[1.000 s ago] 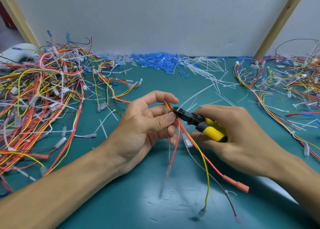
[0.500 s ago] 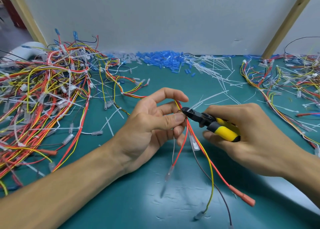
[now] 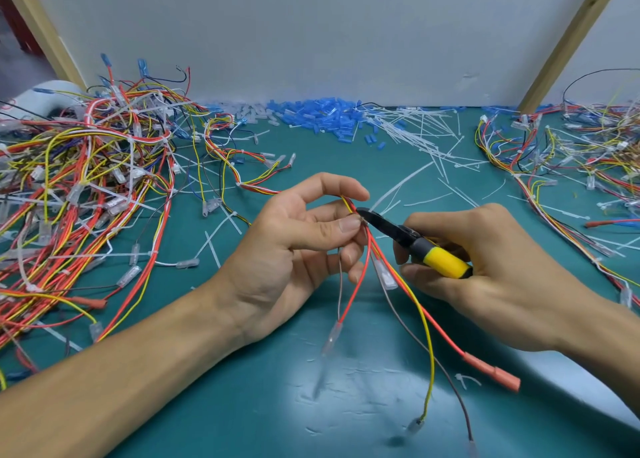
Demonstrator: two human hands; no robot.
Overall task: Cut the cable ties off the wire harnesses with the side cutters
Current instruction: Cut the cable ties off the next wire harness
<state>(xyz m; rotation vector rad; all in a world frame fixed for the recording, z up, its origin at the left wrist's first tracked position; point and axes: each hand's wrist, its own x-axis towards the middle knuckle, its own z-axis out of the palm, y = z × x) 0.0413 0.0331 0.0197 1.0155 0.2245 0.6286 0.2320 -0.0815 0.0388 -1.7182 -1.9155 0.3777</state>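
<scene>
My left hand [image 3: 298, 246] pinches a wire harness [image 3: 398, 284] of red, yellow and brown wires between thumb and fingers, above the green mat. The wire ends hang down toward me, one with a red terminal sleeve [image 3: 491, 371]. My right hand [image 3: 485, 267] grips the side cutters [image 3: 415, 246], which have yellow and black handles. The black jaws point left and touch the harness right at my left thumb tip. Any cable tie at that spot is hidden by my fingers and the jaws.
A large tangle of harnesses [image 3: 79, 198] fills the left of the green mat [image 3: 242, 405], and another pile [image 3: 571, 156] lies at the right. Cut white cable ties [image 3: 426, 139] and blue terminal sleeves [image 3: 318, 115] are scattered along the back wall.
The cutter jaws have stayed at the harness by my left thumb. Both hands kept their hold. The view has shifted slightly.
</scene>
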